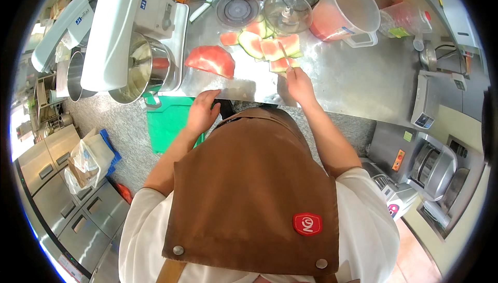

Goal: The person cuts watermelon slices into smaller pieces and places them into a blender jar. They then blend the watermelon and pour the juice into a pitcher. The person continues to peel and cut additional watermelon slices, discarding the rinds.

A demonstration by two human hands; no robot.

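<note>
My right hand is closed around the handle of a knife, whose narrow blade points away from me over several watermelon rind pieces. These lie in a loose pile on the steel worktop, with green edges and some red flesh. To the left, a large peeled chunk of watermelon rests on the metal. My left hand is at the worktop's front edge with fingers apart, holding nothing, nearest to that chunk.
A stand mixer with a steel bowl stands at the left. Behind the rinds are a clear lid and a clear processor bowl. A plastic jug of red liquid stands at the back right, beside a plastic bottle.
</note>
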